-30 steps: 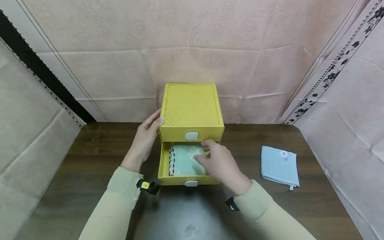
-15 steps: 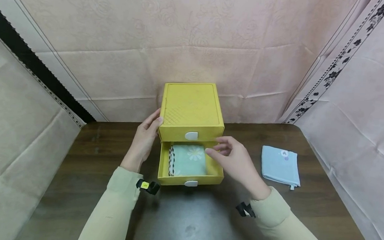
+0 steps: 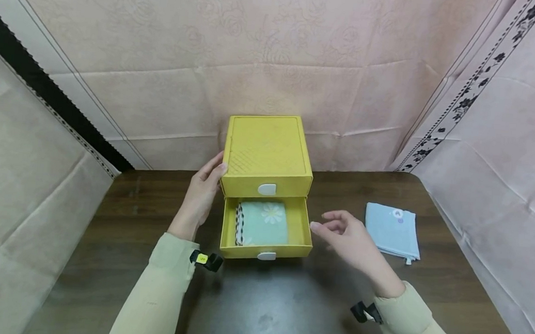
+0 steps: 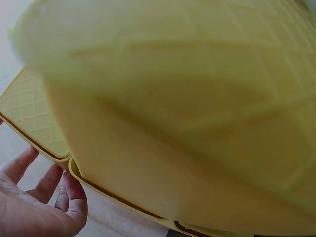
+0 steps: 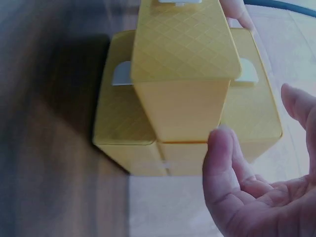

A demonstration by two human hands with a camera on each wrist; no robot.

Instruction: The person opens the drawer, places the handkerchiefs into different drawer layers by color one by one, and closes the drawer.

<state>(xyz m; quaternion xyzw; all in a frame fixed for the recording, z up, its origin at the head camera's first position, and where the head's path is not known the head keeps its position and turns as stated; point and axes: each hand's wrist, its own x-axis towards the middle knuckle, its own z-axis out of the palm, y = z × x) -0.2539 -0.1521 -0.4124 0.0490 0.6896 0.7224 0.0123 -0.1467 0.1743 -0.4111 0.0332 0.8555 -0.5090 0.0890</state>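
Tabletop (image 3: 262,304), drawer (image 3: 290,251) beside right fingers (image 3: 337,215)

yellow box (image 3: 269,149) | middle drawer (image 3: 299,223): open | mint cloth (image 3: 260,228): folded inside

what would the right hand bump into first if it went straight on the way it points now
Likely the open yellow drawer, whose side wall faces the right hand; height is hard to judge, so it might pass over the rim.

Crosshatch-textured plastic drawer box (image 3: 269,149)
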